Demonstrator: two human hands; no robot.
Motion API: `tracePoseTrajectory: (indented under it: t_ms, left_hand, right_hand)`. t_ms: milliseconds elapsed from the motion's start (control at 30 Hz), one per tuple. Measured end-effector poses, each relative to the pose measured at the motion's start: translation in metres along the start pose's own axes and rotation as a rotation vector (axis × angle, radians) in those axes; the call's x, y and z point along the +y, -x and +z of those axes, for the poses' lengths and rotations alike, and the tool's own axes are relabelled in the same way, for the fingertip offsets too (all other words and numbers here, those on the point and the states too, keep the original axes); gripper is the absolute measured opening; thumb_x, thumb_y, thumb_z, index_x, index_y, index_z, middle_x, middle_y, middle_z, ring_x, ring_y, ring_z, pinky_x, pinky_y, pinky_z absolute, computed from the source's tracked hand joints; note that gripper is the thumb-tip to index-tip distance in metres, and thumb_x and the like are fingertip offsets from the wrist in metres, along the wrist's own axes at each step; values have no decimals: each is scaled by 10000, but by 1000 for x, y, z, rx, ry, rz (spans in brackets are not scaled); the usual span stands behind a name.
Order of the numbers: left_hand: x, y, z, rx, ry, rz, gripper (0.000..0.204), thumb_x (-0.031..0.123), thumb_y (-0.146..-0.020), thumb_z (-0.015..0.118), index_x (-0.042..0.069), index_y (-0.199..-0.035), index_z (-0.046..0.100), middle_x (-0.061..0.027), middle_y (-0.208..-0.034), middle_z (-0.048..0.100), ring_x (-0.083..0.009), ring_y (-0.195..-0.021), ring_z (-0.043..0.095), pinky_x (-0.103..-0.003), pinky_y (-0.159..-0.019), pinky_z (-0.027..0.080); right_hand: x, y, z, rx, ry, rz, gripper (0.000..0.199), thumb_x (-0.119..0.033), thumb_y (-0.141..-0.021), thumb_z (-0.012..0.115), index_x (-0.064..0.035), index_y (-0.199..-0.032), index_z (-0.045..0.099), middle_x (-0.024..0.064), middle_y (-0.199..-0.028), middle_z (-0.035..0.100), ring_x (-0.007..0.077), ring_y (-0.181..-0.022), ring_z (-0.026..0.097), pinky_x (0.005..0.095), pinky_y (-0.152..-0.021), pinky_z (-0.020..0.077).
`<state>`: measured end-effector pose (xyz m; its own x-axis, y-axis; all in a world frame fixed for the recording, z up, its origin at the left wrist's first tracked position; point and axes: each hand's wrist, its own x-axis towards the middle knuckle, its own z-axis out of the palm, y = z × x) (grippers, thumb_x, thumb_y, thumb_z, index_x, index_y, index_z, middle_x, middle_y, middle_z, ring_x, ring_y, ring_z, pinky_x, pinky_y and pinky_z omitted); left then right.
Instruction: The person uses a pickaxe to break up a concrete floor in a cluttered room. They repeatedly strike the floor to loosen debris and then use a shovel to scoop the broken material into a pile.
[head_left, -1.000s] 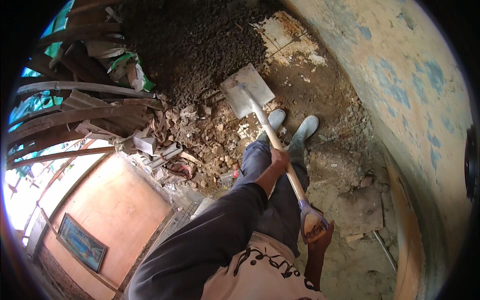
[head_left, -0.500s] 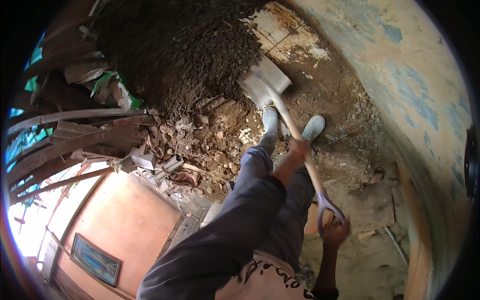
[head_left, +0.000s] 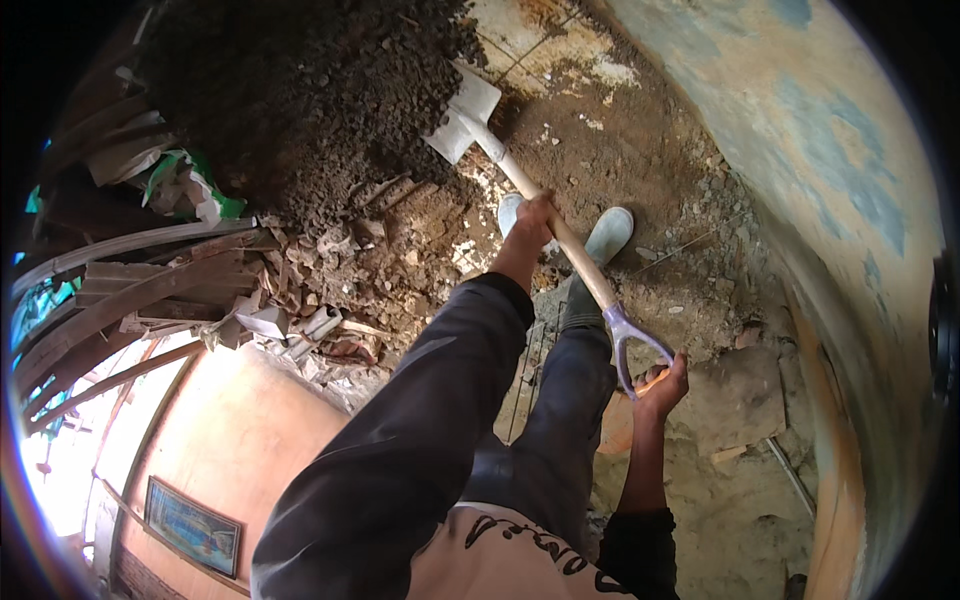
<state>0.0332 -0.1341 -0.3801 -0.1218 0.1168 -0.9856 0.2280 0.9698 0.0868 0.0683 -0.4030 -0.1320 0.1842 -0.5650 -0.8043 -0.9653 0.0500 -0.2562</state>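
Note:
A shovel [head_left: 575, 250] with a wooden shaft runs slantwise across the middle of the view. My left hand [head_left: 538, 216] is wrapped round its shaft, above my boots. Farther back and lower, my right hand [head_left: 662, 390] grips the crossbar of the purple D-shaped handle [head_left: 632, 337]. The grey metal blade [head_left: 472, 108] lies against the edge of a dark heap of soil and gravel [head_left: 310, 100], and its far left edge meets the heap. A few dark crumbs show on the blade.
My pale rubber boots [head_left: 610, 235] stand on dirt-covered ground. Broken rubble [head_left: 340, 260] lies to the left, with wooden beams [head_left: 150, 290] beyond it. A peeling painted wall [head_left: 800, 130] rises on the right. A framed picture [head_left: 192, 527] hangs at lower left.
The shovel has moved forward and left, its blade now against the soil heap. Both hands have travelled forward with it, keeping their grip.

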Motion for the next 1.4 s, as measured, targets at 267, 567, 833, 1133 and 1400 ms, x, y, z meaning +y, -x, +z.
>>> tracePoseTrajectory:
  t_ms: [267,567,833,1133,1400]
  left_hand:
    - [-24,62,9,28,-23,37,170,202,-883,674,78,-836,568,-56,-654,542,-203,-540,545,-402,-512,481]
    - [0,178,-24,77,29,205,173,190,-838,675,50,-855,575,-76,-656,551,-227,-561,564,-412,-521,480]
    - [-1,263,-16,-132,422,336,162,135,-856,668,-8,-834,596,-97,-656,575,-232,-527,567,-390,-474,485]
    - [28,326,-39,-233,853,151,161,154,-863,654,18,-908,581,-76,-699,550,-219,-567,559,-372,-516,528]
    - [18,335,-274,-50,1577,153,116,139,-914,614,39,-925,555,-71,-670,515,-185,-535,534,-321,-464,518]
  right_hand:
    - [-27,9,-62,-100,13,-28,514,-586,-896,574,-108,-763,441,-18,-565,323,134,-470,321,312,-460,285]
    - [-54,70,-114,-294,-25,8,493,-585,-911,545,-118,-783,451,-10,-533,316,145,-431,316,313,-413,287]
    - [-130,110,-157,-517,63,-167,480,-587,-918,532,-132,-786,458,-18,-534,326,132,-431,323,295,-416,299]
    - [-235,249,-117,-551,364,-417,463,-553,-921,545,-115,-785,482,-34,-521,351,98,-427,337,264,-413,325]
    - [-155,308,44,-975,878,-448,436,-523,-894,617,-108,-877,483,-43,-550,341,101,-377,325,250,-344,282]
